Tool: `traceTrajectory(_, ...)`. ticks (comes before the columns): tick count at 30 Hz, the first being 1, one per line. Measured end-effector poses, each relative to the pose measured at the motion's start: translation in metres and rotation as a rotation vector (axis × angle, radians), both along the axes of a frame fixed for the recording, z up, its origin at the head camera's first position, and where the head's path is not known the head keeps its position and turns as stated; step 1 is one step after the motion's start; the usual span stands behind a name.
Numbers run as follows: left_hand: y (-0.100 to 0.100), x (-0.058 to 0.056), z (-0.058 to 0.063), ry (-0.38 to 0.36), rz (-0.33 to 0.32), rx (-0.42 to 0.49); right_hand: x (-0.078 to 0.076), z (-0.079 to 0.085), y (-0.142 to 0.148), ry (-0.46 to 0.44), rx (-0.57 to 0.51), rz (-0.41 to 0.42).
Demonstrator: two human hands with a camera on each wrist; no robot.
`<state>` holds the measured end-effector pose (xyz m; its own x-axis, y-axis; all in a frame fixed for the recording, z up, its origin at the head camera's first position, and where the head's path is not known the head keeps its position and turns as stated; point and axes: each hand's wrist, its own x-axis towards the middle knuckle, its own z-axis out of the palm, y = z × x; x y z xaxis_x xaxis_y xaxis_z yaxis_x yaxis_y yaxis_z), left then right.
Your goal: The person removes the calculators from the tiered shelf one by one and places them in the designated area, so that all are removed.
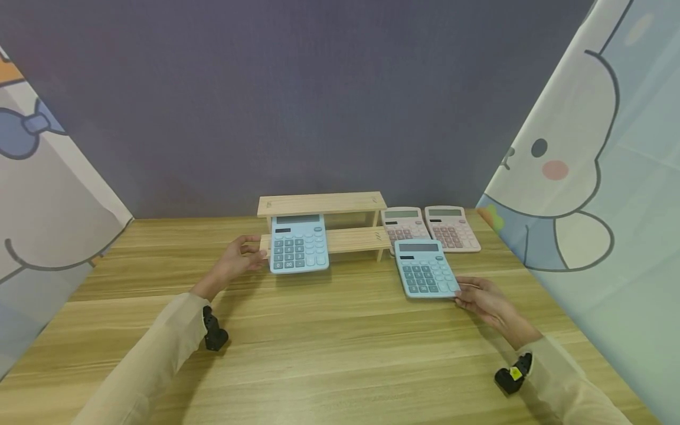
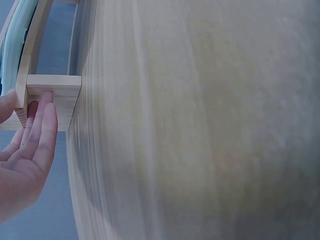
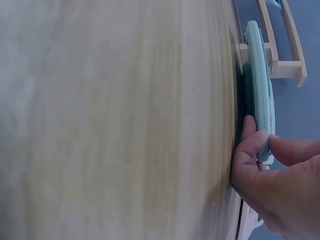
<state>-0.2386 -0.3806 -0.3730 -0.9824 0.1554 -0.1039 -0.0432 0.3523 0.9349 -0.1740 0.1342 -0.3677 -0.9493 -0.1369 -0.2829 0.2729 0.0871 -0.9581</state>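
A two-tier wooden shelf (image 1: 319, 203) stands at the back of the table, with a light blue calculator (image 1: 300, 245) resting on its lower board. My left hand (image 1: 239, 260) holds the left end of that lower board. In the left wrist view, the thumb (image 2: 7, 104) is at the board's face and the fingers reach beneath it. My right hand (image 1: 486, 304) pinches the lower right corner of a second light blue calculator (image 1: 427, 268), tilted and raised off the table in the right wrist view, thumb on the key side and fingers under it.
Two pink calculators (image 1: 453, 230) lie at the back right, beside the shelf; the nearer one is partly covered by the held calculator. A dark panel (image 1: 319, 106) rises behind the wooden table (image 1: 329, 354). Cartoon-printed cloths (image 1: 627, 177) hang on both sides.
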Motion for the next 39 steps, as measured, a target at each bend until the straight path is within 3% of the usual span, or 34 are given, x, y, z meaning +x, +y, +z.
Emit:
traceTrajectory(14, 0.0003, 0.0012, 0.0004, 0.004, -0.004, -0.004, -0.0001, 0.0024, -0.0013, 0.011, 0.134, 0.033)
traceTrajectory(18, -0.0003, 0.0011, 0.0002, 0.008, -0.007, -0.004, 0.0016, 0.0053, -0.0022, 0.043, 0.184, 0.061)
traceTrajectory(26, -0.0009, 0.0002, -0.0015, 0.007, -0.011, 0.000, 0.0007, 0.0008, 0.0060, 0.156, 0.184, 0.135)
traceTrajectory(32, -0.0002, 0.0021, -0.0013, 0.030, -0.019, 0.015, 0.0013, 0.0029, 0.0011, 0.123, 0.347, 0.105)
traceTrajectory(39, -0.0002, 0.0036, -0.0013, 0.033, -0.012, 0.004, 0.0004, 0.0009, 0.0020, 0.108, 0.395, 0.086)
